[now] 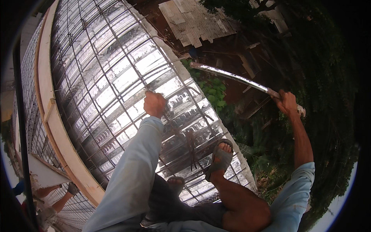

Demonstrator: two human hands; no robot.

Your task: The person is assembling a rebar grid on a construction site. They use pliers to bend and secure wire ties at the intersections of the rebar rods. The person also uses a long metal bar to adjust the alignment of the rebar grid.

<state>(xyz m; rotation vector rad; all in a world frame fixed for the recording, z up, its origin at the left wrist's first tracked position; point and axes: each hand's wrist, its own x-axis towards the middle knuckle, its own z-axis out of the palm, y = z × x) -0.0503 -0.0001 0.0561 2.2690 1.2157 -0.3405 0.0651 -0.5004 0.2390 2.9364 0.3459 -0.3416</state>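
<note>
The shiny corrugated metal deck [116,77] under a rusty steel rebar grid [127,58] fills the roof to its right edge. The long shiny metal pipe [232,77] juts beyond that edge, right hand [288,103] clenched around its near end. The left hand [154,104] is fisted on a bar; levering well likely needs both feet planted

Daylight glints off shiny ribbed metal decking [116,73] filling the frame's left and centre (wooden edging [58,127] at far left); upper right, a corrugated roof [197,19] among dark trees [320,58].

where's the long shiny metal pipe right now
In the head view, the long shiny metal pipe is upper right, gripped near its end by the right hand, reaching out beyond the edge of the steel deck.
</note>
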